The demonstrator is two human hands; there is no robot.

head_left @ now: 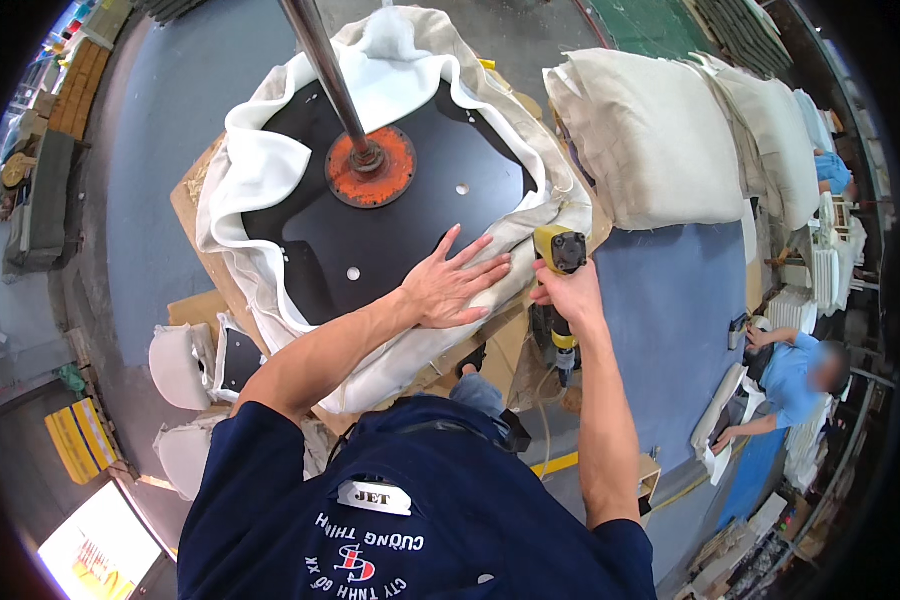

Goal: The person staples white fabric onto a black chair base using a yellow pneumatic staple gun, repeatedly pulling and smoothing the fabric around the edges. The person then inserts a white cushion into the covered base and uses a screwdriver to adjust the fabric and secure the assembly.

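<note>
Two hands: right grip [570,296] closed round the yellow staple gun [559,248]; left hand [457,288] spread flat, nearer, on the cream fold [517,232]. Fold runs 7-to-1 o'clock, lies 10 o'clock from right grip, rimming black panel [420,235].

The navy short-sleeved shirt [450,500] bears white-and-red print [355,563].

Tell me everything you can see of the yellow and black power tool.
The power tool has a hard-looking yellow head, its dark end cap facing up toward the camera. Black and yellow parts show below the right hand, which grips it and hides much of the middle. It is held beside the right edge of the beige fabric; whether its nose touches the fabric cannot be told.
</note>
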